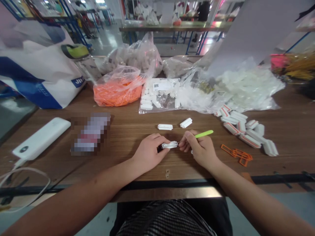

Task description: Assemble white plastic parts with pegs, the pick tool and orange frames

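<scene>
Between the thumb and fingers of my left hand (150, 152) is a white plastic connector housing (169, 145) with rows of small holes. My right hand (200, 149) grips a thin tool with a lime-green handle (204, 133), whose fine metal tip meets the housing's right end. Just beyond my hands lie two more white housings, one flat (165, 127) and one angled (186, 123). A small white piece shows partly under my right fingers.
Orange frames (237, 154) and a pile of white housings (246, 129) lie to the right. Bags of orange parts (118, 90) and white parts (159, 95) line the back. A power bank (41, 137) and a blurred-out phone-like object (92, 132) lie left, near a bottle (83, 60).
</scene>
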Demonstrator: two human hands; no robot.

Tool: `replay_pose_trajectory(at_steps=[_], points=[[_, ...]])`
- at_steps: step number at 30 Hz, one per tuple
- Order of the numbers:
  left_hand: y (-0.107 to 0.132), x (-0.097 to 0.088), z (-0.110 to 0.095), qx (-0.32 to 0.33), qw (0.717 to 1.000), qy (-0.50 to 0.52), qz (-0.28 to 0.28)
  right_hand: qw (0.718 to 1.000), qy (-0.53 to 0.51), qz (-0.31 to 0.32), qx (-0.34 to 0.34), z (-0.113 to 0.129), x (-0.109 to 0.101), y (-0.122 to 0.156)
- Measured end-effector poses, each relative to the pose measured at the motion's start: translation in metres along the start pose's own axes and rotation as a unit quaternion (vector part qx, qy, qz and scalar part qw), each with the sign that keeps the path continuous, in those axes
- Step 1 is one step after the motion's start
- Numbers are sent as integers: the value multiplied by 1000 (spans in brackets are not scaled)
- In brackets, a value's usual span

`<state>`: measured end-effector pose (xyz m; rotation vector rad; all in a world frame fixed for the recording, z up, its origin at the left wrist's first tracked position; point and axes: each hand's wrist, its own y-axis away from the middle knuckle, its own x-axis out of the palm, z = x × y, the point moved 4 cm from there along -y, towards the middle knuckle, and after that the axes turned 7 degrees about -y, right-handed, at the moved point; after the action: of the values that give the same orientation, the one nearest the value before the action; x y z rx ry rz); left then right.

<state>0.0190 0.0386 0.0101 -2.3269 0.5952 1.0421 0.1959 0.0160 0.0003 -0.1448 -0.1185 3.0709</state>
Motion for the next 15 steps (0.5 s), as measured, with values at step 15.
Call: replay_pose_trajectory(at_steps=[15], points=[[-1,1,1,3,1000,-1,7,999,-14,-6,34,0,2,-4]])
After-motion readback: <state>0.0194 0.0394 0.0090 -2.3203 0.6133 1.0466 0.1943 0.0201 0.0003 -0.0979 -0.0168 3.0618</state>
